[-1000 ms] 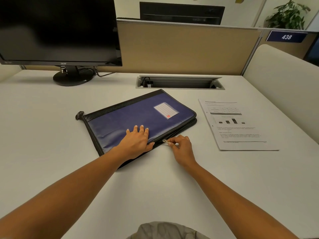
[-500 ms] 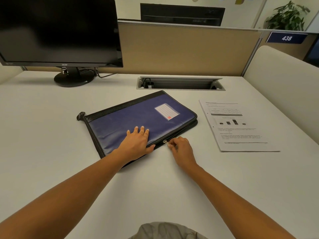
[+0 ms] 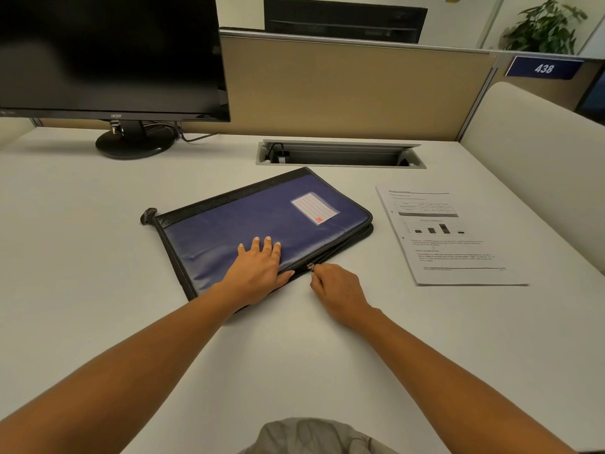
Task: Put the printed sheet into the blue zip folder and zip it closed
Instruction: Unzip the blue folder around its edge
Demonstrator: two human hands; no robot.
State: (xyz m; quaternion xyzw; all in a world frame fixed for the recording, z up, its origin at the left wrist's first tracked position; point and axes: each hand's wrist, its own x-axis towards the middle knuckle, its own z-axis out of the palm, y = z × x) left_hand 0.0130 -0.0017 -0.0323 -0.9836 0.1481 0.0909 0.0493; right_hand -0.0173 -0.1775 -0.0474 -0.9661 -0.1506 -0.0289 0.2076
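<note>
A blue zip folder (image 3: pixel 248 221) with black trim and a white label lies flat in the middle of the white desk (image 3: pixel 82 257). My left hand (image 3: pixel 258 273) presses flat on its near right part, fingers straight. My right hand (image 3: pixel 337 290) pinches the metal zip pull (image 3: pixel 310 267) at the folder's near edge. From the pull towards the folder's right corner the zip gapes open. The printed sheet (image 3: pixel 445 237), with a table and a bar chart, lies on the desk to the right of the folder, apart from it.
A black monitor (image 3: pixel 108 57) on a round stand stands at the back left. A recessed cable tray (image 3: pixel 340 154) runs along the back of the desk. A beige partition (image 3: pixel 353 90) closes the back and a cream panel (image 3: pixel 537 152) the right side.
My right hand has shifted slightly with the zip pull along the folder's near edge. My left hand has stayed flat on the folder. The sheet has not moved.
</note>
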